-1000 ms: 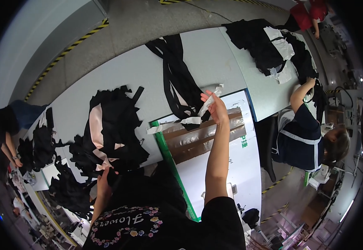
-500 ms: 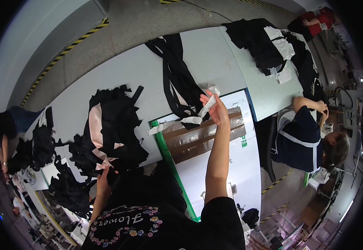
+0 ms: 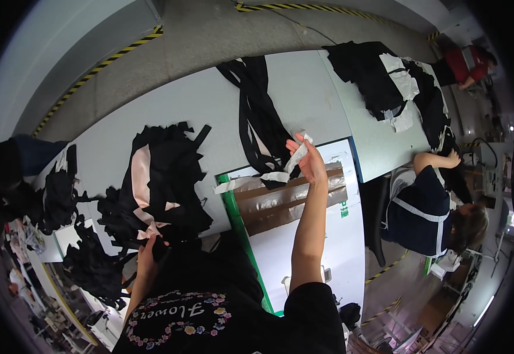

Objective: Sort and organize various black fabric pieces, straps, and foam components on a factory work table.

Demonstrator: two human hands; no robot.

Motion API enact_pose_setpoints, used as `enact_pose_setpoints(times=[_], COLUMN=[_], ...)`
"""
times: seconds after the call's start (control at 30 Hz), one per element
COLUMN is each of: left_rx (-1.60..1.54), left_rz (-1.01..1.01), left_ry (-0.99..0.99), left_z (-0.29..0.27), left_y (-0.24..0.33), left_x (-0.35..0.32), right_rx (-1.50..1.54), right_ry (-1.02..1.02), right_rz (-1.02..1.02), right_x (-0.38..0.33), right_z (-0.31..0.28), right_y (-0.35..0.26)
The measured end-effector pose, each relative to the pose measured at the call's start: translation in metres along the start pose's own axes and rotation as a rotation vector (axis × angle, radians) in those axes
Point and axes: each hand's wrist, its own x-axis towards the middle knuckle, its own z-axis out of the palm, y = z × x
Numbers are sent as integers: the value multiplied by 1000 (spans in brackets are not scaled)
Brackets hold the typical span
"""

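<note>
My right hand [image 3: 312,165] is over the near edge of the table, its fingers fairly straight, with a crumpled white strip [image 3: 296,157] pinched between thumb and fingers. The strip runs left beneath it across a bundle of long black fabric bands [image 3: 256,109]. My left hand [image 3: 145,258] is low at the left, fingers curled at the lower end of a pink fabric piece [image 3: 141,183] and black cloth; its grip is partly hidden. Under the pink piece lies a ragged heap of black fabric pieces [image 3: 177,171].
A white board [image 3: 280,253] with green edging and brown tape lies before me on the grey table [image 3: 304,82]. More black garments [image 3: 366,74] with white pieces lie at the far right. A co-worker in dark blue [image 3: 416,209] sits right; another person [image 3: 9,171] stands left.
The whole view has shifted slightly, so the table sits lower. My hands keep nearly the same places and hold. The seated co-worker's arm and the person in red have moved.
</note>
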Motion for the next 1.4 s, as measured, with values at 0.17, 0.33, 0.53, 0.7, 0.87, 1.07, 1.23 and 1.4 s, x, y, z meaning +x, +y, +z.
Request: enact_pose_setpoints(times=[0.17, 0.33, 0.53, 0.7, 0.87, 1.07, 1.23, 1.4], left_rx=[-29, -74, -129, -139, -241, -304, -299, -341], left_rz=[7, -17, -19, 8, 15, 5, 90, 59], left_ry=[-26, -15, -4, 23, 14, -43, -54, 22], left_z=[-11, -23, -22, -21, -28, -47, -54, -67], left_y=[-3, -10, -7, 0, 0, -7, 0, 14], left_x=[3, 9, 1, -4, -5, -5, -14, -26], right_rx=[-38, -70, -192, -259, -314, -372, -410, -419], right_ry=[7, -16, -71, -63, -79, -81, -37, 282], right_rz=[-12, -24, -30, -10, 11, 43, 69, -38], right_x=[4, 12, 25, 35, 43, 53, 64, 92], right_z=[13, 24, 36, 49, 61, 67, 56, 32], right_y=[-6, -15, -30, -43, -51, -55, -53, -30])
